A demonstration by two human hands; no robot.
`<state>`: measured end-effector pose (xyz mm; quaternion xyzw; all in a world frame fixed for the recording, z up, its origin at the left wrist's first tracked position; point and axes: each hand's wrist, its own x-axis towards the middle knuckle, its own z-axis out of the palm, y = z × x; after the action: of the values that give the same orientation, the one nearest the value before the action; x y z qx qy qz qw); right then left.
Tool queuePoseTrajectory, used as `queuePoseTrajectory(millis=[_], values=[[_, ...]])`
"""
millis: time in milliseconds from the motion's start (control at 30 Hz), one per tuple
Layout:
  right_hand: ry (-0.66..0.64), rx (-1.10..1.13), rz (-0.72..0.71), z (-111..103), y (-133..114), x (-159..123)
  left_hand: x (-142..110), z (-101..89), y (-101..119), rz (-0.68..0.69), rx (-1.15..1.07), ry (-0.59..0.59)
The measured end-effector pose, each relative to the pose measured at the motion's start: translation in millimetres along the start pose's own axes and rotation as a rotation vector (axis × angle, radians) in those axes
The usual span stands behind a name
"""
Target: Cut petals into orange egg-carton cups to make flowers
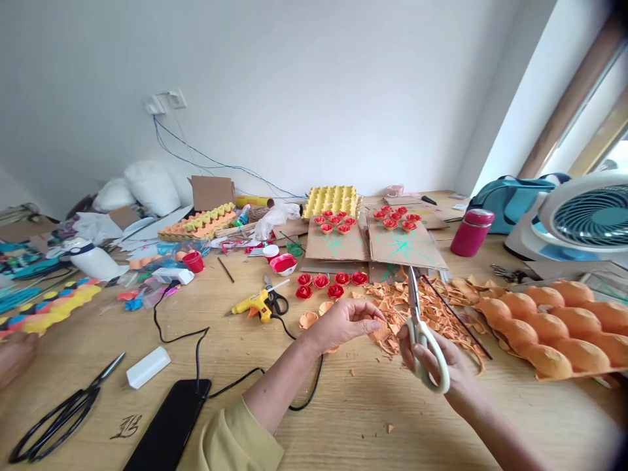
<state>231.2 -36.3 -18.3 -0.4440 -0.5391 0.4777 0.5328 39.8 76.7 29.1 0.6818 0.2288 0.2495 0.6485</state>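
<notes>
My right hand (432, 360) grips a pair of scissors (416, 314) by its cream handles, the blades pointing away from me and looking nearly closed. To the left of it, my left hand (343, 322) has its fingers pinched on a small orange piece of egg carton (380, 330), partly hidden by the fingertips. Behind both hands spreads a heap of orange carton scraps (441, 301). Cut orange cups (308, 320) lie just beyond my left wrist. Several red paper roses (335, 290) sit farther back, below two cardboard sheets (407, 247) bearing more roses and green painted lines.
An orange egg carton (554, 330) lies at the right, near a pink flask (472, 232) and a fan (579, 216). A yellow glue gun (252, 304), its cord, a black phone (169, 425) and black-handled scissors (69, 412) lie leftward. Another person's hand (17, 356) shows at the left edge.
</notes>
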Motion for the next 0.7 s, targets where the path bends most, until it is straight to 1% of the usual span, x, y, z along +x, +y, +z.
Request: queuePoseTrajectory(millis=[200,367,533,700], values=[[0.040,0.019,-0.020,6.6,-6.0,4.6,-2.7,3.9,0.1,0.028,0.198,0.033],[0.091,0.000,-0.032,8.6,-2.2,6.3,-6.1,10.3,0.2,-0.016,0.195,-0.004],[0.055,-0.037,-0.087,11.1,2.6,7.0,-8.6,17.9,1.8,-0.079,0.229,-0.064],[0.023,-0.058,-0.075,14.3,5.5,4.5,-9.5,21.3,1.1,-0.106,0.255,-0.102]])
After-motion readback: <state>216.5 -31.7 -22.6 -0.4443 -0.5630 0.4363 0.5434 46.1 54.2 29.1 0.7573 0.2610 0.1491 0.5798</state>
